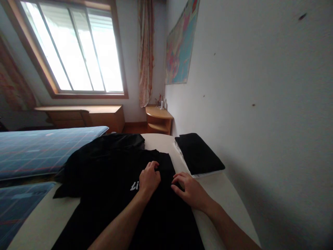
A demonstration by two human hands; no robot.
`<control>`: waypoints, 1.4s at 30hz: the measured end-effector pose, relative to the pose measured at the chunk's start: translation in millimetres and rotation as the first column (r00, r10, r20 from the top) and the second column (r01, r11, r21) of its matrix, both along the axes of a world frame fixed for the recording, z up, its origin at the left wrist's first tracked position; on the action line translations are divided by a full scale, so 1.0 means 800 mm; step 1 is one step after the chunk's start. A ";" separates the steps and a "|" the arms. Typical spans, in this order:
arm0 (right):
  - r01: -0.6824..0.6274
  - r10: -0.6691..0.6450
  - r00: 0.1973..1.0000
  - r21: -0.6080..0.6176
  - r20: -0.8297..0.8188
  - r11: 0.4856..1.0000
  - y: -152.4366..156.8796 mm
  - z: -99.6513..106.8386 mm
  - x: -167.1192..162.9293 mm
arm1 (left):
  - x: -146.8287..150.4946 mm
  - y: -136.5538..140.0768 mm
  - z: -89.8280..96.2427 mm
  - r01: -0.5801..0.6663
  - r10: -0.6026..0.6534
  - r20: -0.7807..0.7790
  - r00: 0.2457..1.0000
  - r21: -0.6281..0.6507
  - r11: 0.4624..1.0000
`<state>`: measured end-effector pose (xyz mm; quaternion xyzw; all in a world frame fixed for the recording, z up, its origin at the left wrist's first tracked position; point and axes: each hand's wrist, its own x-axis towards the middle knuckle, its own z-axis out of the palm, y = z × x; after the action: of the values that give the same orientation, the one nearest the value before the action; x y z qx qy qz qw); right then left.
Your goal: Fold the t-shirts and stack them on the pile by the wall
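Note:
A black garment point(166, 211) with white lettering lies spread over the pale round table, reaching to the front of the view. On its upper part rests my left hand point(150, 178), beside the lettering and partly covering it. Its fingers are loosely bent, with a gap between thumb and forefinger. My right hand point(191, 191) is over the garment's right edge, fingers curved and thumb apart, with nothing visible between them. Farther back on the right lies a folded black cloth item point(199, 152) on a white sheet or bag.
More black fabric point(104, 152) is heaped at the table's back left. The table point(221, 194) stands close to the white wall point(260, 86) on my right. A mattress with a blue checked pattern point(52, 149) is at the left. Wooden furniture point(106, 113) stands below the window.

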<state>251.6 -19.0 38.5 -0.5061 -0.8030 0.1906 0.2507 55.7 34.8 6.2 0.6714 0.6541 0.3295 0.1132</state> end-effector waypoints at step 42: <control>0.556 -0.513 0.816 -0.117 0.268 0.823 0.187 -0.024 -0.064 | -0.007 -0.007 -0.015 0.095 -0.083 -0.246 0.966 0.037 0.995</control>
<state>200.7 130.8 19.5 -0.7515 -0.6286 0.1294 0.1526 50.1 29.5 -5.6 0.7379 0.6242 0.2548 0.0304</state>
